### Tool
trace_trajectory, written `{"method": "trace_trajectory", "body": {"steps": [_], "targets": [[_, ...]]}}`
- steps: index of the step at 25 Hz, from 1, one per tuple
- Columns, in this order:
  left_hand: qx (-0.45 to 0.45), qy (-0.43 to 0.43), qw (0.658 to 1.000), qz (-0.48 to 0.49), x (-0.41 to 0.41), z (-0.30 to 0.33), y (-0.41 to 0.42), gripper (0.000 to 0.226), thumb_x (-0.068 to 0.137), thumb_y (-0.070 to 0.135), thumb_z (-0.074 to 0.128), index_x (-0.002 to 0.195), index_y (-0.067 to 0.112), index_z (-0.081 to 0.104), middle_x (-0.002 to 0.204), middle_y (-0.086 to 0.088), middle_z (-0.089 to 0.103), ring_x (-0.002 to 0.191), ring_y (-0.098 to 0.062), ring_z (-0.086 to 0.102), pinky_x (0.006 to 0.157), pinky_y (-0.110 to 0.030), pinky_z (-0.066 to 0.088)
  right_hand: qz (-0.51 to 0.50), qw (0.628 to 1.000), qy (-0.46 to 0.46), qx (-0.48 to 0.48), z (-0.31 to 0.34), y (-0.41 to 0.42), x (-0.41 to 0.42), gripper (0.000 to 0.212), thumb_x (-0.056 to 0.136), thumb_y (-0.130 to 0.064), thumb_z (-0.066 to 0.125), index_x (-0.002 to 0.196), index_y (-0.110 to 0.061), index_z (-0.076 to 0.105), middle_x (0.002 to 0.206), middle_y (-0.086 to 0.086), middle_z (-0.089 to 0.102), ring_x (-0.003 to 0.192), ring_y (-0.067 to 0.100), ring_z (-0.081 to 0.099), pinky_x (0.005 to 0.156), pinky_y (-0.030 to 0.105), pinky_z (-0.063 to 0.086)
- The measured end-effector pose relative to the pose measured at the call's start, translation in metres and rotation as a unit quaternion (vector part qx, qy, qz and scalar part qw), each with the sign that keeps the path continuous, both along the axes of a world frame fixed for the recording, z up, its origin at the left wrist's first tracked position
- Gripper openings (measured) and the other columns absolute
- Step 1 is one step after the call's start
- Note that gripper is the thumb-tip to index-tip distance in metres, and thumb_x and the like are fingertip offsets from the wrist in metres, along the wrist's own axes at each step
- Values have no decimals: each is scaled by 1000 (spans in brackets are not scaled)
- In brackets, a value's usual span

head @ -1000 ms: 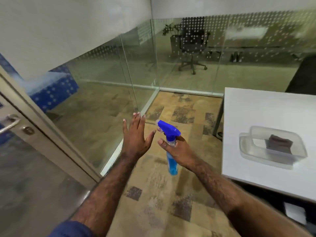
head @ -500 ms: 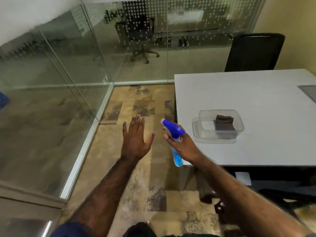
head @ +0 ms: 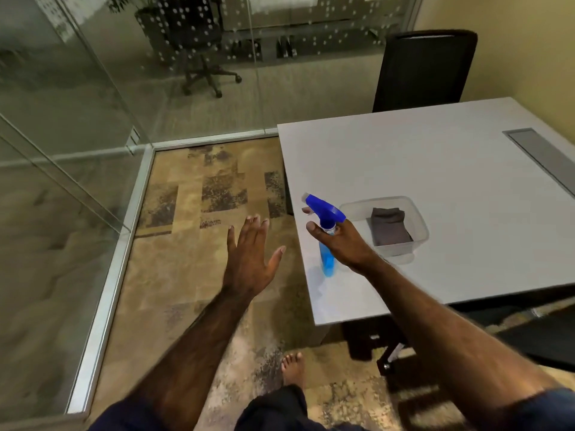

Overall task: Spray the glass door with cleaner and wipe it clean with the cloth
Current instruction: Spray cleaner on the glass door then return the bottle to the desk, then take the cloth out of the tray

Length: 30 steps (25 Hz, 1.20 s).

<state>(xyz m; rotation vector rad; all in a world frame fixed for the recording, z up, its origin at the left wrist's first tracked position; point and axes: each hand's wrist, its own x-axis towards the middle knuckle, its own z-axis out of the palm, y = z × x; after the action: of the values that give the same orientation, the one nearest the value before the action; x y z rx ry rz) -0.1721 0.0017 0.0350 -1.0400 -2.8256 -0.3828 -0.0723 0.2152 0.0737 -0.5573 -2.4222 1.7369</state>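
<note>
left hand [head: 251,262]: flat, fingers spread, empty | right hand [head: 343,244]: grip closed around bottle neck

Blue spray bottle [head: 326,241]; grey cloth [head: 390,226]; white table [head: 435,169]; mottled tan-brown carpet [head: 199,237].

right hand [head: 345,244] holds spray bottle [head: 325,231]

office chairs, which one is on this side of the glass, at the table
The black high-backed chair at the far edge of the white table. The other, a swivel chair on a wheeled base, shows only through the dotted glass wall beyond.
</note>
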Motion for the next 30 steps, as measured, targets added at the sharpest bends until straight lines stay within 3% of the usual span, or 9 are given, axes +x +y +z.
{"method": "trace_trajectory", "body": {"steps": [3,6,10,16,18,20,23,26,30], "targets": [[-22,-15,1000,-10,-32,-14,19,82,102,68,30,165,15,35,175,-10,33,165,-27,24,134,-63,11,4,999,-38,-16,-4,13,-32,78,104,-44,67,170,-21,32,180,2,28,164,27,30,133,55,28],[-31,-34,999,-20,-59,-27,35,77,106,64,37,166,15,33,176,-10,30,166,-26,21,134,-62,11,21,998,-47,-20,-15,26,-57,69,109,-35,64,170,-20,34,183,0,19,167,20,20,132,41,20],[-23,-44,998,-32,-85,-41,49,75,106,59,44,165,14,35,175,-10,31,166,-26,23,134,-61,12,16,997,-61,-32,-25,38,-78,66,111,-27,61,170,-21,31,181,0,23,153,10,32,118,27,25],[12,-59,998,-36,-112,-55,63,71,107,53,52,162,10,42,172,-13,38,164,-28,28,133,-63,13,3,997,-68,-47,-39,50,-90,68,110,-28,62,170,-26,29,177,2,33,150,12,36,121,32,29],[34,-65,997,-37,-116,-56,68,70,106,52,53,160,9,44,171,-14,40,163,-29,30,133,-64,14,-8,996,-68,-53,-44,52,-91,65,109,-31,65,166,-31,35,168,-9,43,143,2,41,117,26,33],[63,-71,995,-32,-118,-56,72,70,105,54,52,159,9,46,169,-14,42,162,-30,33,133,-63,15,-36,995,-76,-54,-52,55,-89,45,105,-35,70,143,-44,48,135,-27,56,120,-5,53,108,26,40],[109,-83,990,-15,-119,-52,79,72,105,58,48,159,10,45,169,-13,42,162,-28,32,133,-59,13,-82,992,-81,-55,-61,59,-82,29,98,-43,76,117,-46,54,111,-23,60,106,3,61,105,37,48],[145,-108,983,-13,-112,-34,89,74,106,61,46,161,12,42,172,-11,38,163,-26,29,135,-56,11,-82,992,-93,-28,-55,65,-72,59,94,-48,80,144,-38,49,141,-11,60,130,13,56,118,42,45],[205,-112,972,-12,-107,-4,92,72,104,54,52,160,9,44,171,-11,39,162,-27,32,135,-58,15,-41,996,-77,12,-56,69,-52,87,91,-54,84,162,-50,35,174,-10,39,155,14,40,123,40,37]]}}
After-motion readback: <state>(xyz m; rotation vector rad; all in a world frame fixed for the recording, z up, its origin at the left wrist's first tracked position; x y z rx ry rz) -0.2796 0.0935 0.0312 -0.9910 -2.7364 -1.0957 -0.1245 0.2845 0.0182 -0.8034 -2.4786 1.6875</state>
